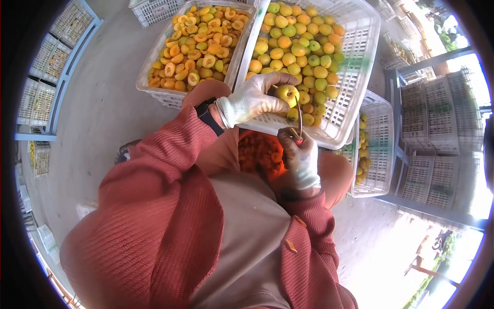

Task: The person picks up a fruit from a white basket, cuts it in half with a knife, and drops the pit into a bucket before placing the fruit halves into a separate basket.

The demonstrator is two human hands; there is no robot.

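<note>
Gloved in white, my left hand (pixel 257 98) has its thumb and fingers round a yellow-green fruit (pixel 287 95) above the crate of whole fruit (pixel 357 67). My right hand (pixel 301 157), in a stained glove, is closed on a thin curved knife (pixel 300 121) with a red part at its handle. The blade reaches up to the right side of the fruit. Left of the whole fruit, another crate (pixel 146 82) holds halved orange fruit (pixel 193 51). Between my legs, below the hands, is a red container with fruit pieces (pixel 260 154).
On the right, a lower white crate (pixel 378 149) holds more fruit. Stacked crates (pixel 429 116) stand behind a blue-grey metal frame (pixel 393 103) at the far right. More crates (pixel 51 56) sit in a frame at the far left. Another crate (pixel 154 13) is at the top.
</note>
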